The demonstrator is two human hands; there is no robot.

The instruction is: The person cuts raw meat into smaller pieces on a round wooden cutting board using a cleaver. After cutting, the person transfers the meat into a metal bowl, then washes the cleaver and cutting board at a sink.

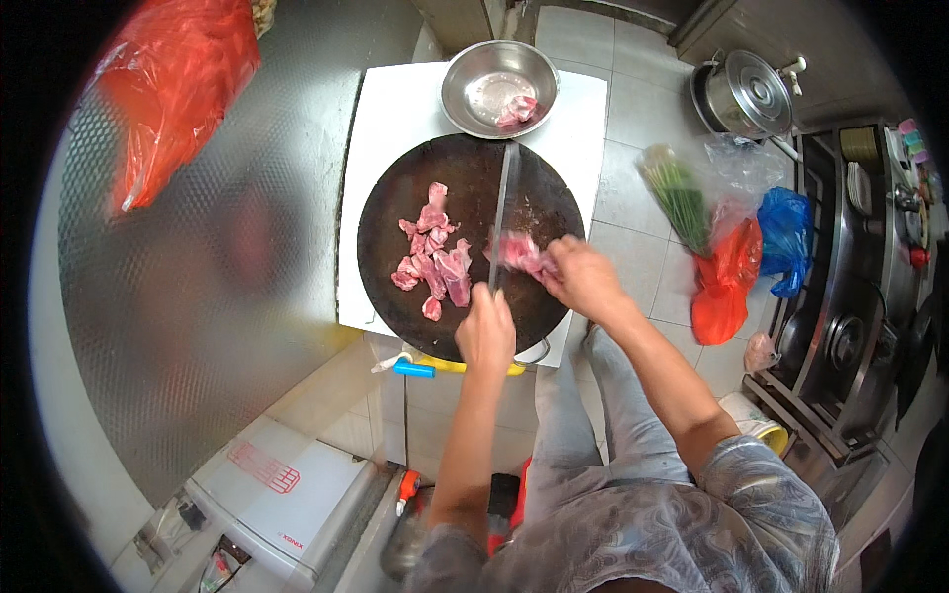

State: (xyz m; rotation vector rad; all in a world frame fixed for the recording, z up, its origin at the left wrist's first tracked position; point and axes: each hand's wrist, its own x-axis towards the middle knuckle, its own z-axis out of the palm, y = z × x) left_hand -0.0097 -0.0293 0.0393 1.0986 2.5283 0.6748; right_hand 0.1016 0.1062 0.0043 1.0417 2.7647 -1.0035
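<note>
A round dark wooden chopping board [534,193] lies before me. My left hand [486,330] grips the handle of a kitchen knife [505,193], whose blade is seen nearly edge-on and points away from me. To its right, my right hand [586,278] holds the near end of a raw meat piece [519,250]. This piece is blurred and reaches up to the blade; whether the edge is in it I cannot tell. Left of the blade lies a loose group of cut raw meat pieces [430,259]. Another meat piece [517,111] is in a steel bowl [460,93] beyond the board.
The board and bowl stand on a white tabletop [586,111] beside a textured metal wall panel [282,148]. A red plastic bag [178,96] hangs at upper left. On the floor at right are green vegetables [675,196], red [723,289] and blue bags [786,237], and a lidded pot [752,89].
</note>
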